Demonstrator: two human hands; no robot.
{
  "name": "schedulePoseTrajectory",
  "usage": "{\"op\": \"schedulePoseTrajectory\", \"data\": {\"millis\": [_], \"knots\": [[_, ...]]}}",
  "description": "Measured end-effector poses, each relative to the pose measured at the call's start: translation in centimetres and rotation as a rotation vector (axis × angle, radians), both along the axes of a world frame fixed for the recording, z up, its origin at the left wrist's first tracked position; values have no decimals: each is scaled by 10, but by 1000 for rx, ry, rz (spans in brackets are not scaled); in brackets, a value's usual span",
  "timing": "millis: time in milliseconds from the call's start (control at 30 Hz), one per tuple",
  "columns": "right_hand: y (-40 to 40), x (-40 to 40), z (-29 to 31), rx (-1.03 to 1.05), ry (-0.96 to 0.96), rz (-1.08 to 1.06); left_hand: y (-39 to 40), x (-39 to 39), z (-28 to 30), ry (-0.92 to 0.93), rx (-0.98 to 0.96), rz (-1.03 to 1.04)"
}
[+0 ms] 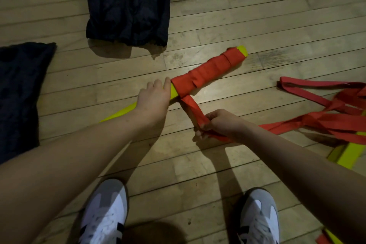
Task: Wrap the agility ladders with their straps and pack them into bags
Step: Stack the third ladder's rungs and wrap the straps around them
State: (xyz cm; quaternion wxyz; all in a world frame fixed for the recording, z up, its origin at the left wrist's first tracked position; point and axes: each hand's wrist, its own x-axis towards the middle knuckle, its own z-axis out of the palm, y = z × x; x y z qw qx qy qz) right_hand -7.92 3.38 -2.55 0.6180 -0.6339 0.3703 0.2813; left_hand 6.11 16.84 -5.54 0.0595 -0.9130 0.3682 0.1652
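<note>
A bundle of yellow ladder rungs (174, 92) lies slantwise on the wooden floor, its far half wound in red strap (210, 70). My left hand (153, 96) grips the bare yellow part just beside the wrapped section. My right hand (218, 123) pinches the loose red strap a short way below the bundle, and the strap runs taut from the wrap to my fingers. Behind that hand the strap trails off to the right.
A second ladder (336, 117) lies in a loose heap of red straps and yellow rungs at the right edge. Two dark bags lie on the floor, one at the top centre (128, 4), one at the left edge (21, 93). My shoes (105, 212) show at the bottom.
</note>
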Motion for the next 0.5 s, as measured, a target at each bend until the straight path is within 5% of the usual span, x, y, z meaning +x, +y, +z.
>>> {"op": "schedulePoseTrajectory", "data": {"millis": [500], "knots": [[15, -1, -7, -10, -57, -98, 21, -46, -2, 12, 22, -248]]}}
